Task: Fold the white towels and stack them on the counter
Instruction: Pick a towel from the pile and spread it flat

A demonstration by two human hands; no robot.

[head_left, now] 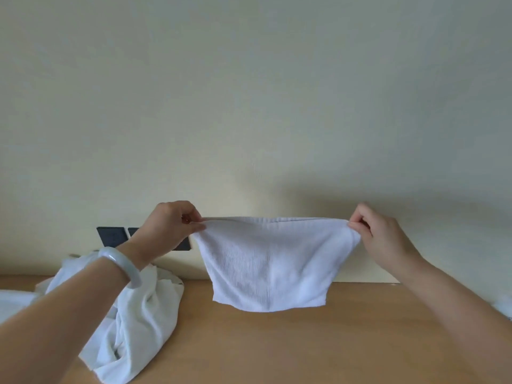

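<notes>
No words, labels, brands, numbers or signs can be read on anything in view

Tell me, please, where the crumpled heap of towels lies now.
In the head view the crumpled heap lies on the wooden counter at lower left, partly hidden by the left forearm, left of the held towel.

Your open lane is the bare counter point(304, 350), centre to right, in front of the towel point(271, 267) hanging mid-frame. The towel heap point(144, 322) blocks the left side. The wall point(249, 106) closes off the back. More white cloth point(13, 300) sits at the far-left edge.
</notes>
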